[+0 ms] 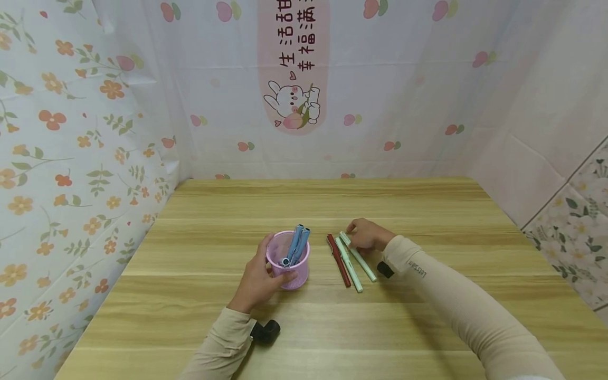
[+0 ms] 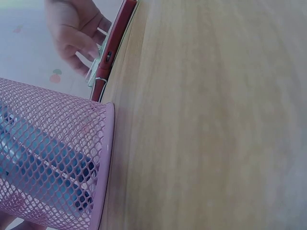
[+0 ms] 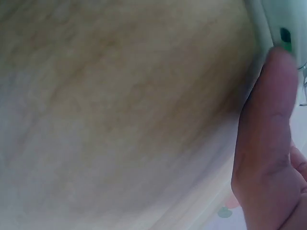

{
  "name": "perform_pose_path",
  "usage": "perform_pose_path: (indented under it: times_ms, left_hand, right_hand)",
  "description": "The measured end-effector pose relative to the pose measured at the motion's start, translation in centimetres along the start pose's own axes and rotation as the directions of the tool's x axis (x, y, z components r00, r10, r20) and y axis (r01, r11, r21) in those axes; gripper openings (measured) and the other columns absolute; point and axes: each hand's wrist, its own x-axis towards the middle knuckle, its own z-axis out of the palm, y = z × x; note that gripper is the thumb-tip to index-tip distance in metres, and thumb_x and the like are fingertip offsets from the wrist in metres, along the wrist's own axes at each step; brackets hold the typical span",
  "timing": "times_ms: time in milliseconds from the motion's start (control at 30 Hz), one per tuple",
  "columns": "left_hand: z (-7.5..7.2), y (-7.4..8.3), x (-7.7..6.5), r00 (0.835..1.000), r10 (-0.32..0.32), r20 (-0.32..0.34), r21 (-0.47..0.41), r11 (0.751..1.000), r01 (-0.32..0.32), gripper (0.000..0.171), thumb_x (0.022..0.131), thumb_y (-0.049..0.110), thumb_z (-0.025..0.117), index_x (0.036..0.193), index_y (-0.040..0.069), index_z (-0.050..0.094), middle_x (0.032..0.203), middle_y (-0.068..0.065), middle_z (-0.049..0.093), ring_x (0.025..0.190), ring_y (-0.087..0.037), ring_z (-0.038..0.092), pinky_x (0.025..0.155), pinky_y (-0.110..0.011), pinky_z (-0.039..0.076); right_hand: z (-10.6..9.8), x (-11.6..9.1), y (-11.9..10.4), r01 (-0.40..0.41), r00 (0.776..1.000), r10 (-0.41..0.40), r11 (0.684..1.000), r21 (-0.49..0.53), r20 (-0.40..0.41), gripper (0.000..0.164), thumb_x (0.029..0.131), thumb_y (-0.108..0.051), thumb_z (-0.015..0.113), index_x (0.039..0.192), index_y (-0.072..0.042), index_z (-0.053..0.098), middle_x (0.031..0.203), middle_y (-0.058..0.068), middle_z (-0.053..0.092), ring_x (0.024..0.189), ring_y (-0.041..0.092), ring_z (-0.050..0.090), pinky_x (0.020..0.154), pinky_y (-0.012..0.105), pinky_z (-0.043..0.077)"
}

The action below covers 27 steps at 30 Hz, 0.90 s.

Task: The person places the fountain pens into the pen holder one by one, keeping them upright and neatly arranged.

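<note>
My left hand point(image 1: 256, 282) grips the side of a pink mesh pen holder point(image 1: 295, 281), which stands upright on the table. Several blue pens point(image 1: 296, 247) lean inside it, their ends above the rim. To its right lie a dark red pen point(image 1: 339, 262) and two pale green pens, one in the middle point(image 1: 350, 266) and one on the right point(image 1: 364, 266). My right hand point(image 1: 368, 235) pinches the right pale green pen near its upper end. The right wrist view shows the thumb point(image 3: 268, 115) against pale green plastic point(image 3: 280, 12); the fingertips are partly hidden.
The wood-grain table point(image 1: 214, 253) extends around the pens and holder. Patterned cloths hang at its back point(image 1: 389, 95) and left side point(image 1: 62, 174). A black wrist device point(image 1: 267, 332) sits by the left sleeve.
</note>
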Motion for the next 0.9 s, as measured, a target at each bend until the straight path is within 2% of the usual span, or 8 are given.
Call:
perform_pose_path:
  times_ms: [267,367,533,767,900]
  left_hand:
    - [0.0,0.0,0.0,1.000,-0.002,0.003,0.004,1.000,0.002,0.099,0.072,0.013,0.087,0.149,0.002,0.025,0.132,-0.027,0.050,0.117,-0.044,0.054,0.090,-0.051,0.051]
    - [0.0,0.0,0.0,1.000,-0.005,0.003,0.005,1.000,0.005,0.099,0.072,0.013,0.087,0.149,0.003,0.025,0.131,-0.027,0.051,0.117,-0.044,0.054,0.090,-0.050,0.051]
    - [0.1,0.0,0.0,1.000,-0.008,0.004,-0.001,1.000,0.008,0.099,0.071,0.013,0.087,0.149,0.003,0.026,0.132,-0.027,0.051,0.117,-0.044,0.053,0.091,-0.051,0.051]
    - [0.1,0.0,0.0,1.000,-0.012,0.005,-0.009,1.000,0.012,0.099,0.072,0.013,0.087,0.149,0.005,0.026,0.132,-0.027,0.050,0.117,-0.044,0.053,0.090,-0.050,0.051]
    - [0.1,0.1,0.0,1.000,-0.013,0.005,-0.011,1.000,0.013,0.098,0.071,0.012,0.087,0.149,0.004,0.026,0.132,-0.027,0.050,0.117,-0.044,0.054,0.090,-0.050,0.051]
  right_hand:
    - [-0.5,0.1,0.0,-0.022,1.000,0.020,0.989,0.147,0.020,0.053,0.084,0.006,0.058,0.134,0.007,0.041,0.076,0.007,0.049,0.056,0.015,0.043,0.052,0.027,0.045]
    - [-0.6,0.0,0.0,-0.024,0.999,0.019,0.982,0.185,0.030,0.053,0.085,0.006,0.056,0.136,0.007,0.040,0.078,0.008,0.051,0.057,0.015,0.044,0.054,0.029,0.047]
    - [-0.6,0.2,0.1,-0.027,0.999,0.018,0.975,0.222,0.044,0.051,0.088,0.006,0.053,0.137,0.008,0.040,0.084,0.009,0.054,0.058,0.014,0.046,0.058,0.029,0.049]
    - [-1.1,0.1,0.3,-0.010,0.999,-0.002,0.969,0.245,0.049,0.049,0.090,0.004,0.052,0.138,0.006,0.040,0.079,0.006,0.048,0.059,0.014,0.043,0.058,0.029,0.045]
    - [-1.4,-0.1,0.2,-0.003,0.998,-0.014,0.957,0.289,0.057,0.047,0.092,0.003,0.052,0.138,0.003,0.039,0.087,0.008,0.051,0.065,0.016,0.045,0.064,0.031,0.046]
